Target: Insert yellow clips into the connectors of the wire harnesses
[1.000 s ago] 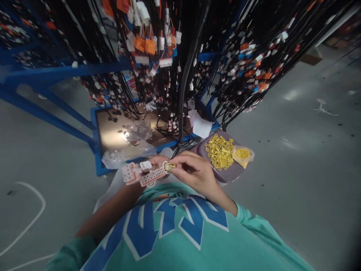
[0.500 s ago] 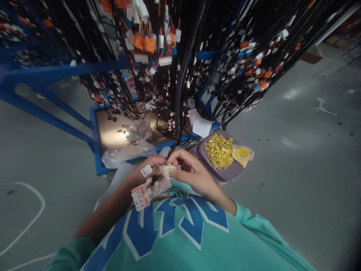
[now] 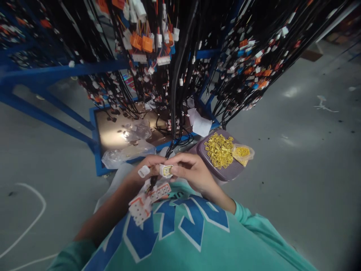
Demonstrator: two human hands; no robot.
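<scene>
Close in front of my shirt, my left hand (image 3: 149, 165) is closed around a black cable bundle and a white connector (image 3: 165, 171) with a yellow insert in its face. My right hand (image 3: 190, 169) pinches the right side of that same connector, thumb at the yellow face. A smaller white connector (image 3: 143, 171) lies against my left hand. Below it hang a white-and-orange multi-hole connector block (image 3: 139, 210) and a longer white-and-orange connector (image 3: 160, 192), on dark wires. My left fingertips are partly hidden behind the connector.
Yellow clips (image 3: 220, 150) are heaped on a purple-grey stool (image 3: 225, 174), beside an opened plastic bag (image 3: 243, 152) of more. Ahead, a blue rack (image 3: 70, 67) carries dense hanging wire harnesses (image 3: 248, 64). Plastic bags (image 3: 126, 152) and white paper (image 3: 201, 124) lie on its base.
The held connector has shifted slightly left and its yellow face has turned a little. The hanging connector block has swung lower and left. Both hands keep their grip.
</scene>
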